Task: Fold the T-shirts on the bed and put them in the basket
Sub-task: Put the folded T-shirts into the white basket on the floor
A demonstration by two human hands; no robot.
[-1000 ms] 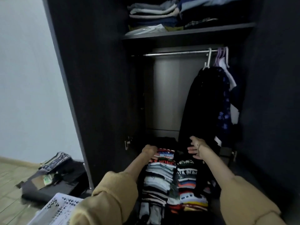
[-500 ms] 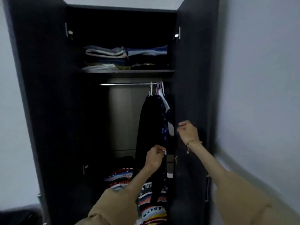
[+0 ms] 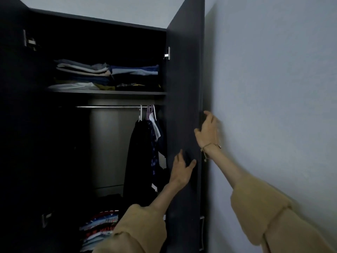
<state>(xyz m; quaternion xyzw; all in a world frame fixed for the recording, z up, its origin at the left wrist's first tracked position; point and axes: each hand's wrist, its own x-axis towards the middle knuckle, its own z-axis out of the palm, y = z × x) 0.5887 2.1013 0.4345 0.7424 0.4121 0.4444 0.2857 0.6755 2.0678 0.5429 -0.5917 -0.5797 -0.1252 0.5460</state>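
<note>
Lettering on the folded T-shirts was too blurred to read; they lay in striped red, white and blue rows on the floor of the dark wardrobe, below hanging clothes. The right hand curled its fingers round the outer edge of the open right door, gripping it. The left hand pressed spread, straight fingers flat against the door's inner face. More folded clothes sat on the upper shelf.

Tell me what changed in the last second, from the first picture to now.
Both hands left the folded shirts low in the wardrobe and rose to the right door: the right hand grips its outer edge, the left hand rests on its inner face. The shelf stack and hanging clothes stayed put.
</note>
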